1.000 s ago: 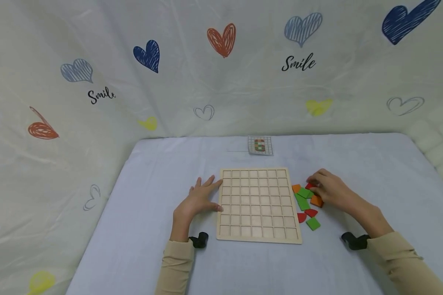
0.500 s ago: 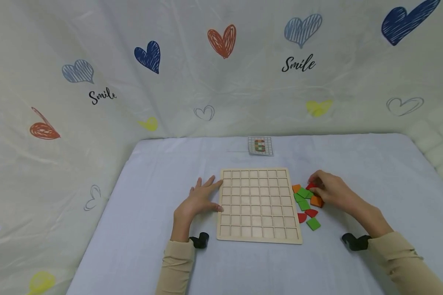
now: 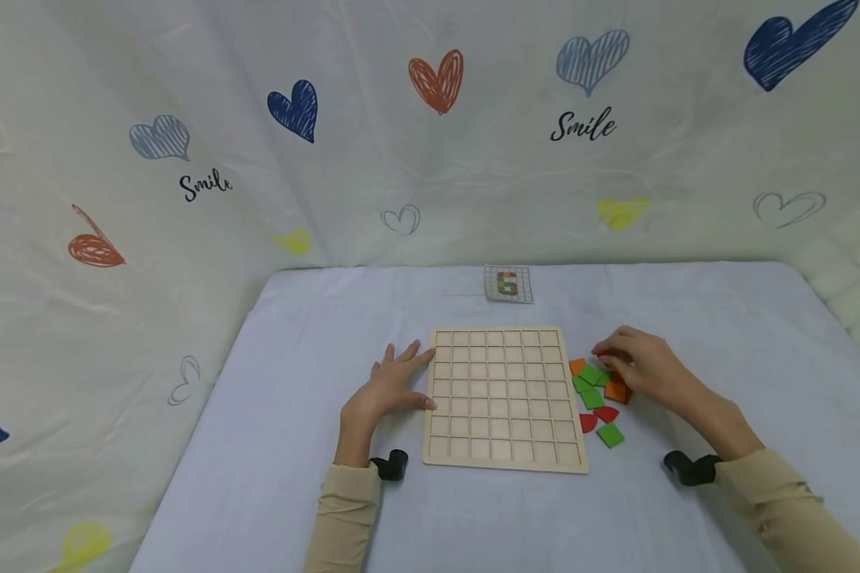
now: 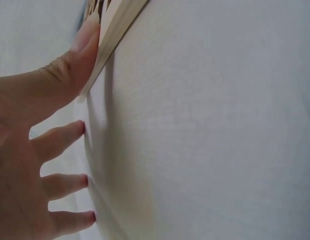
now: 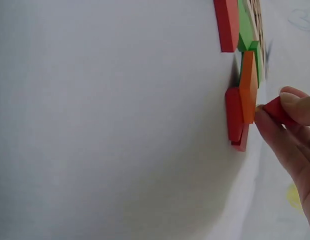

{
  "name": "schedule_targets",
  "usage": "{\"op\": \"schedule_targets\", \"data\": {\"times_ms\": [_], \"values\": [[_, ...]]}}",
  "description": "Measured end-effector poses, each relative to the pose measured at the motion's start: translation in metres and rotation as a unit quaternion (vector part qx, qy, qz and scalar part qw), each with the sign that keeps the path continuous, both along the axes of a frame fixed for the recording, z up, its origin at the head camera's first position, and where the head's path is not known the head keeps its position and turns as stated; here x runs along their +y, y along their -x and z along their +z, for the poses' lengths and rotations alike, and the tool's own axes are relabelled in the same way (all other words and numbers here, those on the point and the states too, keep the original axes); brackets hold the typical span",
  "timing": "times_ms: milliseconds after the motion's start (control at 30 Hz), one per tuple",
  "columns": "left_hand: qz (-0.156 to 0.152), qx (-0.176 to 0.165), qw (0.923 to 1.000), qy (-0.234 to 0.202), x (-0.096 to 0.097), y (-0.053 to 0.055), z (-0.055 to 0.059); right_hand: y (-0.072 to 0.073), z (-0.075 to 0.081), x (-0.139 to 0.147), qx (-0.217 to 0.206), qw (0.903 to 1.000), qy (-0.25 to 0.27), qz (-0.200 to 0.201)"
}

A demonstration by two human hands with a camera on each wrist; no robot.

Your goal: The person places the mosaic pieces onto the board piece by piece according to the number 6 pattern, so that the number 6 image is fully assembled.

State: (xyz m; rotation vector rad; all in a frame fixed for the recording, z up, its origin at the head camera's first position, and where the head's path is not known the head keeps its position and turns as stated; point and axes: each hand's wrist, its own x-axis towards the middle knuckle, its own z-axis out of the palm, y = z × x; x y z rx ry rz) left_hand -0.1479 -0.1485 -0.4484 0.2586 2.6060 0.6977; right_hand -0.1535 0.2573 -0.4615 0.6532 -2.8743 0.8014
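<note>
A pale wooden board with a grid of square cells [image 3: 505, 390] lies flat on the table. My left hand [image 3: 383, 390] rests at its left edge with fingers spread; in the left wrist view the thumb [image 4: 85, 42] touches the board's rim. Right of the board, my right hand [image 3: 648, 370] pinches a red tile [image 5: 279, 111] between thumb and fingers, above a small heap of coloured tiles. An orange tile [image 5: 249, 87] leans over red ones [image 5: 234, 115] just beside the fingertips. Green tiles [image 3: 592, 398] lie nearer the board.
A small card with a coloured grid pattern [image 3: 509, 285] lies behind the board. Two red tiles [image 3: 605, 414] and a green tile [image 3: 610, 434] lie at the heap's near end. White cloth [image 3: 315, 318] covers the table, and a heart-printed curtain [image 3: 487, 167] hangs behind it.
My right hand has shifted slightly with the red tile, which its fingers now mostly cover in the head view. Green tiles in the heap have shifted a little. The left hand stays at the board.
</note>
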Motion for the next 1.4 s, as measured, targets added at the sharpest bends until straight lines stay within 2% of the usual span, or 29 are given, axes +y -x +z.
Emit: {"op": "schedule_targets", "data": {"times_ms": [300, 667, 933, 1133, 1400], "values": [[0.001, 0.002, 1.0, -0.002, -0.001, 0.002, -0.001, 0.009, 0.007, -0.012, -0.038, 0.9986, 0.026, 0.025], [0.006, -0.005, 0.9998, -0.016, 0.002, 0.0, -0.004, 0.021, 0.008, -0.035, -0.023, 0.997, 0.016, 0.072], [0.003, -0.004, 0.9999, -0.013, 0.002, 0.0, -0.003, 0.027, 0.008, -0.048, -0.035, 0.9933, 0.023, 0.108], [0.006, -0.001, 0.9999, -0.01, 0.001, 0.0, -0.001, 0.032, 0.007, -0.059, -0.057, 0.9914, 0.024, 0.116], [0.011, 0.005, 0.9999, -0.005, 0.0, 0.0, -0.003, 0.04, 0.012, -0.076, -0.05, 0.9863, 0.012, 0.157]]}}
